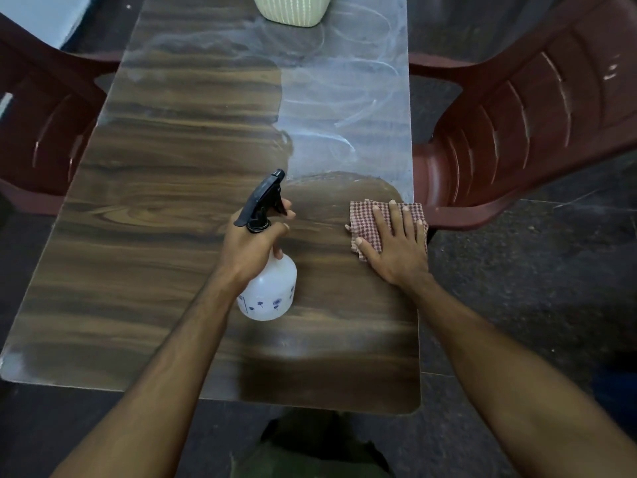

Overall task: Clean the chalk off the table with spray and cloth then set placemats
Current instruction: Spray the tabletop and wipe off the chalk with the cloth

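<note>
A long wood-grain table [155, 208] runs away from me. White chalk smears [344, 108] cover its far right part and a band across the far end. My left hand [255, 243] grips the neck of a white spray bottle [272, 291] with a black trigger head, held above the table's middle with the nozzle pointing away from me. My right hand [396, 243] lies flat with fingers spread on a red-and-white checked cloth [365, 215], pressing it onto the table at the right edge, just below the chalked area.
A cream ribbed pot [293, 10] stands at the table's far end. Dark red plastic chairs flank the table, one on the left [41, 132] and one on the right [517, 132]. The floor around is dark stone.
</note>
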{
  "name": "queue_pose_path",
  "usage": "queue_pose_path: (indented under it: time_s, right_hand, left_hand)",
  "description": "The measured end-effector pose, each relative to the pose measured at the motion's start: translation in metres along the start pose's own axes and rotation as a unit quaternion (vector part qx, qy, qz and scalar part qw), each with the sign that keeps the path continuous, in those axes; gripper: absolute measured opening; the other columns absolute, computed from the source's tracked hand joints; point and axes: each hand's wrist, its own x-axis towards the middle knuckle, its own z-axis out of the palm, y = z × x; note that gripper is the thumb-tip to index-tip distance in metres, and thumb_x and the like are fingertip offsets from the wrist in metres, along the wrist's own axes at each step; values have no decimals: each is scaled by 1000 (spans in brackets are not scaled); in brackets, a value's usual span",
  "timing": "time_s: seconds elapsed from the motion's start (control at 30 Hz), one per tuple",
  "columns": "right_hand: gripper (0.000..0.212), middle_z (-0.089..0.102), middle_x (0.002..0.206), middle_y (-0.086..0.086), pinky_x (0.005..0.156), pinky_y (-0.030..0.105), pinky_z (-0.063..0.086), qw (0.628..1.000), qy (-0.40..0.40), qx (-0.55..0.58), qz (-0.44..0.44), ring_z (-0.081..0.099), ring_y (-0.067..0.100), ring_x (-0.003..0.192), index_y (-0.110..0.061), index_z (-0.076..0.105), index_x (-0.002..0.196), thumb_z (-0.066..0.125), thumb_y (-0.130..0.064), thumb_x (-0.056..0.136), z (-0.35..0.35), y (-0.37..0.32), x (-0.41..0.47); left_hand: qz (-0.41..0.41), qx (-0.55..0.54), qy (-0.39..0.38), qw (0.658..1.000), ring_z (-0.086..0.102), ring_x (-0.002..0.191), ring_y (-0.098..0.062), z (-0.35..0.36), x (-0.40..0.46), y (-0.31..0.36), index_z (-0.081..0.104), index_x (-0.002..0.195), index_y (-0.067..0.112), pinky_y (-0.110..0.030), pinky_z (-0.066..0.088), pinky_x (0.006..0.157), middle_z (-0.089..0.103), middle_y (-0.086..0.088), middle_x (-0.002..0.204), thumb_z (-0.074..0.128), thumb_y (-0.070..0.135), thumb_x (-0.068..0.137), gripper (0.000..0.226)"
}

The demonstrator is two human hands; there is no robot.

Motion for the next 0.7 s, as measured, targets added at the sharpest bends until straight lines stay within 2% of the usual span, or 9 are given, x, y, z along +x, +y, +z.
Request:
queue_pose_path:
  time_s: [0.07, 0.13, 0.2, 0.33, 0.43, 0.5, 0.6, 0.7]
  right_hand:
    - [84, -1, 167, 4, 122, 50, -4, 1000, -8, -1, 3, -4, 27, 153, -31, 9, 159, 14, -75, 89, -3, 0, 7]
    - [85, -2, 167, 6, 122, 50, -4, 1000, -8, 1, -1, -6, 28, 153, -27, 8, 159, 9, -74, 88, -3, -3, 2]
    - [85, -3, 167, 7, 122, 50, -6, 1000, -12, -3, -17, -7, 29, 153, -26, 7, 160, 8, -73, 89, -1, -5, -5]
    - [81, 1, 167, 6, 122, 51, -1, 999, -21, -11, -45, -3, 29, 153, -27, 12, 159, 15, -71, 92, 2, 3, -16]
    - [78, 5, 167, 5, 122, 53, 3, 998, -13, -16, -59, 2, 28, 153, -28, 15, 159, 20, -71, 93, 1, 10, -7]
    - [77, 2, 167, 5, 122, 50, -1, 997, -18, -23, -70, -2, 27, 153, -29, 12, 159, 20, -70, 95, -3, 15, 11]
    - [75, 0, 167, 5, 122, 49, -5, 996, -18, -23, -88, -6, 27, 153, -29, 8, 159, 21, -68, 96, -14, 24, 59]
    - [75, 0, 167, 6, 123, 50, -4, 993, -26, -25, -117, -4, 28, 153, -29, 8, 159, 21, -67, 97, -23, 27, 103]
  left_hand:
    - [2, -2, 15, 1000, 61, 80, -26, 0, 6, 2, 68, 88, 42, -31, 46, 51, 71, 4, 98, 56, -9, 86, 53]
    - [-1, -2, 24, 1000, 56, 68, -31, 2, 12, 6, 67, 91, 37, -32, 46, 54, 72, 3, 100, 57, -8, 86, 47]
    - [-11, -1, 30, 999, 51, 54, -26, 6, 22, 10, 66, 94, 26, -30, 46, 56, 72, 1, 101, 57, -7, 86, 35]
    - [-27, 4, 24, 999, 49, 45, -14, 20, 39, 19, 65, 101, 13, -25, 47, 54, 71, 2, 102, 57, -7, 86, 26]
    - [-37, -1, 27, 999, 52, 46, -5, 32, 47, 27, 63, 103, 11, -20, 46, 51, 69, -2, 105, 56, -9, 87, 27]
    - [-35, -6, 30, 999, 58, 54, -4, 40, 49, 30, 63, 101, 13, -20, 46, 50, 68, -3, 105, 56, -10, 87, 28]
    - [-33, -7, 57, 998, 62, 71, -12, 50, 49, 25, 65, 97, 22, -26, 46, 50, 70, -2, 102, 58, -9, 86, 34]
    - [-41, 16, 96, 994, 53, 50, -13, 60, 43, 23, 65, 97, 20, -22, 46, 52, 70, -1, 101, 58, -7, 86, 30]
